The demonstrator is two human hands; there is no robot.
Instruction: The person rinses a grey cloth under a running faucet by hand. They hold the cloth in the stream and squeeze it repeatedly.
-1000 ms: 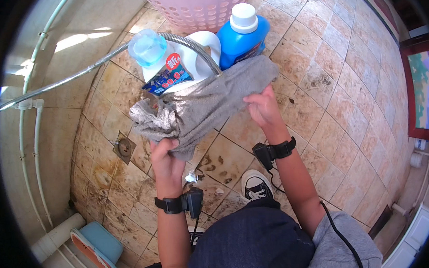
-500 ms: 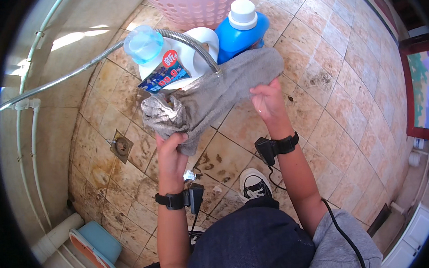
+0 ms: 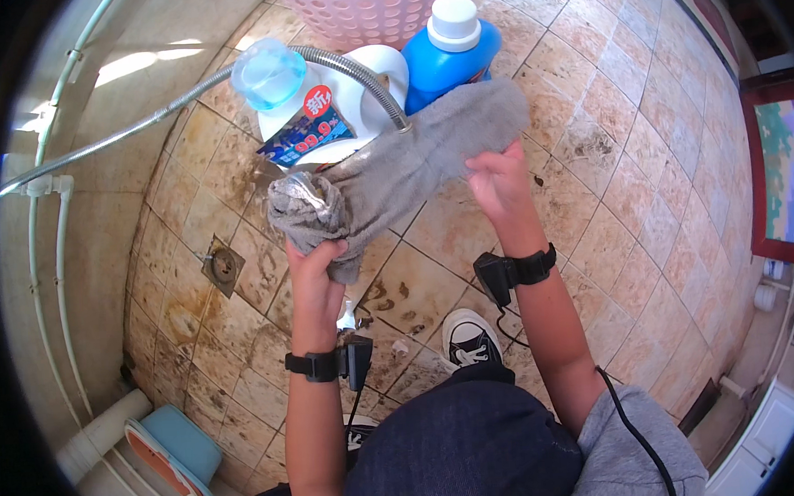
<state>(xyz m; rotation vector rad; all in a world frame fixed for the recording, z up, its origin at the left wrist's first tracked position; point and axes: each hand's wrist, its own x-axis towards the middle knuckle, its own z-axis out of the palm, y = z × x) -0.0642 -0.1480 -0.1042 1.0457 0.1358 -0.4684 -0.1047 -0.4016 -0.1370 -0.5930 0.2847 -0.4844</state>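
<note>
A grey towel is stretched between my two hands above the floor, slanting up to the right. My left hand is closed on its bunched, folded left end, thumb lying across the cloth. At the other end, my right hand pinches the lower edge. A metal shower hose arches over from the left, and its end meets the towel's upper edge, where the rest is hidden. Just behind the towel stand a white jug with a clear blue cap and a blue bottle with a white cap.
Beyond the bottles is a pink perforated basket. A floor drain lies to the left on the stained tiles. Pipes run along the left wall, near a blue plastic basin. My shoe is below the towel.
The folds at the towel's left end have shifted slightly, and its hanging lower edge has risen a little. Both hands keep their hold and have barely moved.
</note>
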